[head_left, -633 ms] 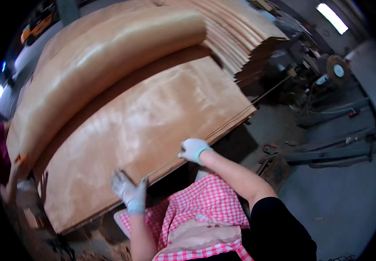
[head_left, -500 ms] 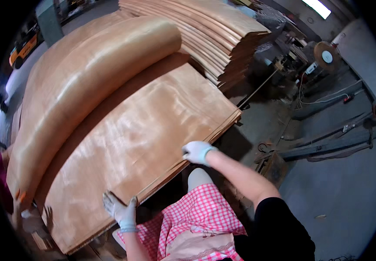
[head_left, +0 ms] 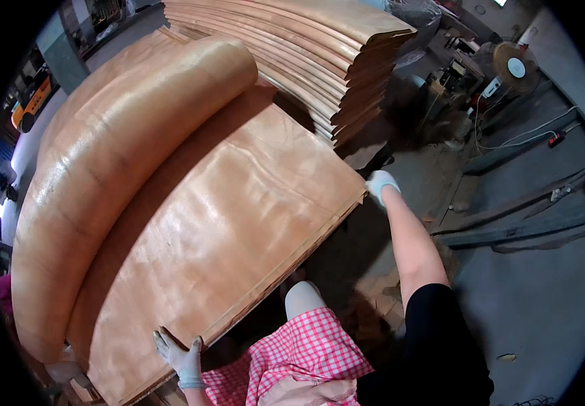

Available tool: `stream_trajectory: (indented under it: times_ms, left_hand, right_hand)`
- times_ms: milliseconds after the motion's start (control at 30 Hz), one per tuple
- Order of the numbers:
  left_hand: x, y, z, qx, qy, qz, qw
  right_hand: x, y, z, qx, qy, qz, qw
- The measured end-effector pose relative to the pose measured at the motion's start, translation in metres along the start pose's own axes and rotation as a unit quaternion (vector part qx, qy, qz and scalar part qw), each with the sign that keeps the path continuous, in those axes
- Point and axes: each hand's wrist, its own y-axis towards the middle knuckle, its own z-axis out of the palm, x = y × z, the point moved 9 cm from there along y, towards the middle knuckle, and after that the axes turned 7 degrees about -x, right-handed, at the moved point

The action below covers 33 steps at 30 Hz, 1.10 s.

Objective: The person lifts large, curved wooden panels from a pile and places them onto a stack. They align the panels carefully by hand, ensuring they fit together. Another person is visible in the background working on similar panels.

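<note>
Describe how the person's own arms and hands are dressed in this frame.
Both hands wear thin, light grey-white work gloves ending at the wrist: the left hand and the right hand. The right forearm is bare below a short black sleeve. Little of the left arm shows. A red-and-white checked garment covers the front.

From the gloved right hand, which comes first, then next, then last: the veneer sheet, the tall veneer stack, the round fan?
1. Veneer sheet: its corner is at the right hand.
2. Veneer stack: just beyond, up left.
3. Fan: farthest, upper right.
</note>
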Motion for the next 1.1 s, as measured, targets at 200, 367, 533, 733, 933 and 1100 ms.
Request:
stream_trajectory:
  times_ms: [200,367,533,733,933,1100]
  left_hand:
    - [-0.016,-0.019,-0.017,-0.072,-0.129,-0.015,0.989]
    - [-0.161,-0.076,-0.071,-0.041,-0.333,0.238,0.912]
    - [-0.144,-0.109,-0.09,-0.024,-0.489,0.227,0.842]
    - [-0.071,-0.12,-0.088,-0.03,-0.633,0.059,0.772]
    - [0.117,-0.08,-0.079,-0.154,-0.647,-0.202,0.719]
    - [0.391,-0.055,-0.122,-0.357,-0.4,-0.337,0.774]
  right_hand:
    - [0.026,-0.1,-0.027,-0.222,0.332,-0.116,0.91]
    - [0.181,-0.36,0.008,0.093,0.493,-0.337,0.797]
    - [0.229,-0.483,-0.003,0.228,0.516,-0.372,0.738]
    - [0.266,-0.537,0.02,0.337,0.517,-0.325,0.717]
    - [0.29,-0.475,0.026,0.166,0.214,-0.483,0.833]
    - [0.259,-0.355,0.038,0.161,0.138,-0.418,0.883]
